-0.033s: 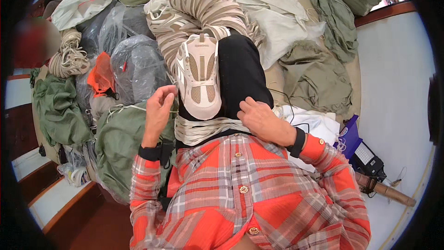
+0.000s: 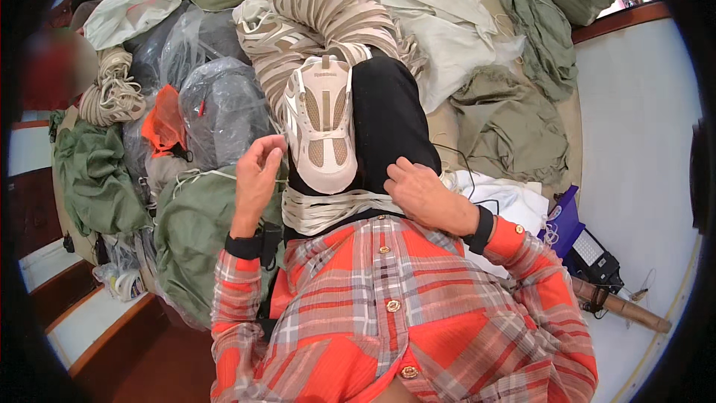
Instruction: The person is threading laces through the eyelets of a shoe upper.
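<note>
A beige and white shoe upper (image 2: 326, 125) lies over my thigh, toe toward me, at the near end of a long curving stack of similar shoe uppers (image 2: 328, 0). My left hand (image 2: 258, 177) hovers just left of its toe, fingers loosely bent and apart, holding nothing I can see. On my other thigh, my right hand (image 2: 424, 192) is curled with its fingertips together; whatever may be between them is hidden. A bundle of off-white laces (image 2: 317, 213) runs across my lap, passing near the right hand's fingertips.
Green cloth sacks (image 2: 198, 235) and clear plastic bags (image 2: 220, 104) crowd the left, with an orange mesh bag (image 2: 165, 121) among them. White cloth (image 2: 507, 200), a purple box (image 2: 564, 216) and a black device (image 2: 597, 257) lie right. Another person (image 2: 56, 71) sits far left.
</note>
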### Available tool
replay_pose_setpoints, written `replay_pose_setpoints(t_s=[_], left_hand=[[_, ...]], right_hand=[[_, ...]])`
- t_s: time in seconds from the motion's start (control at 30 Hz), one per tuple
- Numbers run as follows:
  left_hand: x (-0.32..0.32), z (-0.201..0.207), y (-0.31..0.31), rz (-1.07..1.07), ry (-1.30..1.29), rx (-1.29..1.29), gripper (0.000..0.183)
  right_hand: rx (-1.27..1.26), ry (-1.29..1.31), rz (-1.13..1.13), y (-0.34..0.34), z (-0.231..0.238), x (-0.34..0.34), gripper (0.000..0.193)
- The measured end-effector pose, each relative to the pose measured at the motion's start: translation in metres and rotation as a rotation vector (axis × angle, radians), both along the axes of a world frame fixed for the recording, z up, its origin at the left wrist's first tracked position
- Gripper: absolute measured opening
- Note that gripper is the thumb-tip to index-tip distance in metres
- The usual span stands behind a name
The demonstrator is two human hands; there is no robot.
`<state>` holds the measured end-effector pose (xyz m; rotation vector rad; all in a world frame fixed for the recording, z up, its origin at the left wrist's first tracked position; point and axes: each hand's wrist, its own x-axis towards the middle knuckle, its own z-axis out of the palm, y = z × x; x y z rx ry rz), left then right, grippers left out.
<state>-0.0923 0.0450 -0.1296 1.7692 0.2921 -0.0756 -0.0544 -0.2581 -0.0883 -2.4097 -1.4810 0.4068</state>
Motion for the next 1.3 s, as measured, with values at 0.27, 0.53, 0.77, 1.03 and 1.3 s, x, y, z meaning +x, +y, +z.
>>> replay_pose_setpoints(t_s=[0.27, 0.53, 0.77, 1.03, 1.3], left_hand=[[0.04, 0.125, -0.1, -0.518, 0.085, -0.66, 0.021], [0.006, 0.176, 0.062, -0.134, -0.094, 0.136, 0.017], [-0.059, 0.193, 0.191, 0.331, -0.384, -0.51, 0.031], [-0.085, 0.189, 0.204, 0.573, -0.53, -0.507, 0.037], [-0.137, 0.171, 0.225, 0.155, -0.256, -0.218, 0.039]], right_hand=[[0.419, 0.806, -0.406, 0.016, 0.116, 0.045, 0.009], [0.275, 0.758, -0.284, -0.076, 0.129, 0.086, 0.013], [0.393, 0.674, -0.647, -0.111, 0.085, 0.082, 0.011], [0.216, 0.033, -0.683, -0.184, -0.039, 0.102, 0.014], [0.877, 0.957, -1.502, -0.223, -0.098, 0.091, 0.019]])
